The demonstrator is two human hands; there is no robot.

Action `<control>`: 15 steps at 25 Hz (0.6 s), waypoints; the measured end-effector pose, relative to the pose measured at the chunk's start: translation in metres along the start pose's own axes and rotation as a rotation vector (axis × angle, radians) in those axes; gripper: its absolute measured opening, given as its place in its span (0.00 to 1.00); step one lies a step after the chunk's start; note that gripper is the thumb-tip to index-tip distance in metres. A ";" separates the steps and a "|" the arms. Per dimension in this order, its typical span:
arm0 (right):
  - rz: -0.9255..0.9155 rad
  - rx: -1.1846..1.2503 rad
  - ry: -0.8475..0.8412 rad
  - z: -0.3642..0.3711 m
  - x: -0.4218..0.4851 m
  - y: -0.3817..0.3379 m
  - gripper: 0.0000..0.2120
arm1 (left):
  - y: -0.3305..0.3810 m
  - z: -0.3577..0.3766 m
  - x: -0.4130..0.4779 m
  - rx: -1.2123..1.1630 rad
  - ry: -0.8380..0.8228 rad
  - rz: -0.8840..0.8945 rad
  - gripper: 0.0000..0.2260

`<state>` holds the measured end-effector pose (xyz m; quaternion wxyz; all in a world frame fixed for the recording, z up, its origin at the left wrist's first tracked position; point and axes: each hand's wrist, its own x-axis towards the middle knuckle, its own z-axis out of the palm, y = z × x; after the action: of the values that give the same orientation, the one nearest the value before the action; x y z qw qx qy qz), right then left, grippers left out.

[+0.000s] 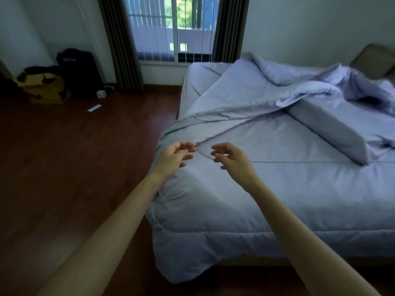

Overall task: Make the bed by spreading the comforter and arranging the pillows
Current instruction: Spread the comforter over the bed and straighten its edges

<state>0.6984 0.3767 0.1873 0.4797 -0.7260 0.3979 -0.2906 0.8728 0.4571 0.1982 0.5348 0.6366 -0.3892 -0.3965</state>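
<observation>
While both arms reach out over the comforter (213, 210), the left hand (174, 155) and right hand (234, 160) hover with fingers loosely curled, holding nothing.

Both forearms are bare and slender, ending over the comforter (213, 201) in a bare left hand (173, 156) and right hand (233, 161).

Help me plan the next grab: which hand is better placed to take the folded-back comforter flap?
Left, probably. The left hand is right at the near end of the comforter flap; the right hand hovers over the flat part, farther off. Both hold nothing.
</observation>
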 end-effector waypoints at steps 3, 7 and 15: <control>0.024 0.093 0.002 0.034 0.018 -0.035 0.11 | 0.014 -0.058 0.001 -0.057 0.048 0.022 0.13; 0.041 0.337 0.018 0.106 0.050 -0.083 0.10 | 0.028 -0.154 -0.002 -0.071 0.090 0.063 0.12; 0.108 0.562 -0.163 0.247 0.133 -0.141 0.10 | 0.014 -0.314 0.034 -0.497 0.367 -0.207 0.13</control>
<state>1.0077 0.4095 0.2322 0.7073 -0.5633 0.3000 -0.3041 1.1741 0.5414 0.2443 0.6920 0.5836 -0.1108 -0.4101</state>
